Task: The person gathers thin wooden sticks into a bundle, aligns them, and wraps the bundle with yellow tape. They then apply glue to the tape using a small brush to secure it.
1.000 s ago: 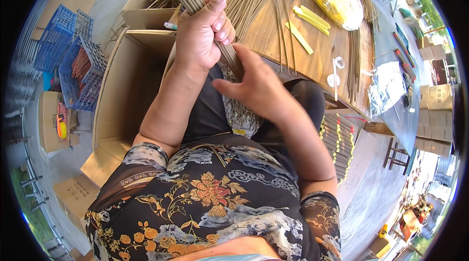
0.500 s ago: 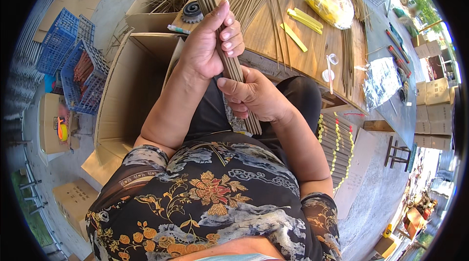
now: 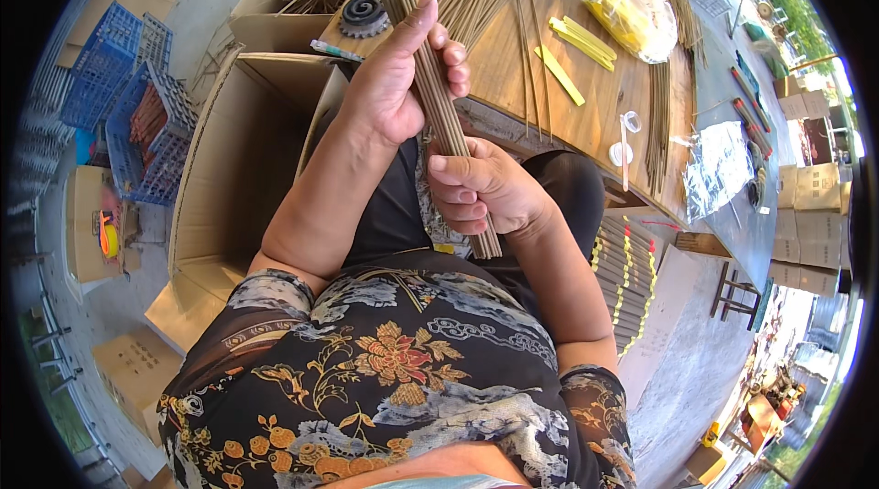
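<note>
- One bundle of thin brown sticks [image 3: 441,109] is at the centre, leaning toward 11 o'clock.
- Right hand [image 3: 490,189] is clamped on its lower part; left hand [image 3: 394,86], at 11 o'clock from it, curls the fingers around the same bundle.
- Open carton [image 3: 203,182] stands near 10 o'clock.
- Worktop [image 3: 615,91] at 1 o'clock carries yellow strips [image 3: 586,45].
- Farther, behind the carton, is a blue crate [image 3: 162,166].

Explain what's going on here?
A person is holding a bundle of thin brown sticks at a slant in both hands. The left hand is higher up, the bundle lying between its thumb and fingers; the right hand grips near the lower ends, above the lap. On the wooden table ahead lie loose sticks, yellow strips and a plastic bag. An open cardboard box stands to the left.
</note>
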`<state>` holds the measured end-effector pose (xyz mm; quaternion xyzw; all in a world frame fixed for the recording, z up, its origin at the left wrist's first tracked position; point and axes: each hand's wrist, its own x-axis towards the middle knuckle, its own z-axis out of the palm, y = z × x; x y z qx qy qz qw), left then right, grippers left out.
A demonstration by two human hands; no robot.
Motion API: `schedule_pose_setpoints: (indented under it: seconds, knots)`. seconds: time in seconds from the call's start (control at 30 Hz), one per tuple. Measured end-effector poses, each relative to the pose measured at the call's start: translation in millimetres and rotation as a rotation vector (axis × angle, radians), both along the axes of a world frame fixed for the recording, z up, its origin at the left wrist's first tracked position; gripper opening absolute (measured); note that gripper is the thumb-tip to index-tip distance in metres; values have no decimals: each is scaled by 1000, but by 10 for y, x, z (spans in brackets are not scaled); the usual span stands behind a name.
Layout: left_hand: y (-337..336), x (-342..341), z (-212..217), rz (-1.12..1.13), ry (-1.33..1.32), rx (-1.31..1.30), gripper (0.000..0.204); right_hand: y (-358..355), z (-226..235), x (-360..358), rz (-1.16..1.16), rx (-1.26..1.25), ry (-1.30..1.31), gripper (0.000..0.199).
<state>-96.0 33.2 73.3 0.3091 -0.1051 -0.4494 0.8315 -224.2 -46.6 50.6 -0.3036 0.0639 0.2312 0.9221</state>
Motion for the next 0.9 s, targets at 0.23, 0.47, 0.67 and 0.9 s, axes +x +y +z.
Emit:
schedule_pose_setpoints:
  seconds: [0.23, 0.47, 0.67, 0.9]
  knots:
    - [10, 114, -154, -12, 23, 47, 30, 22, -11, 31, -17, -141, 52, 26]
    - [49, 70, -147, -73, 58, -124, 34, 12, -29, 35, -26, -312, 8, 22]
    - [113, 408, -116, 164, -23, -175, 39, -232, -10, -57, 99, -633, -37, 23]
    - [133, 610, -199, 228, -38, -212, 39, -1123, -476, 65, -572, -1453, 139, 29]
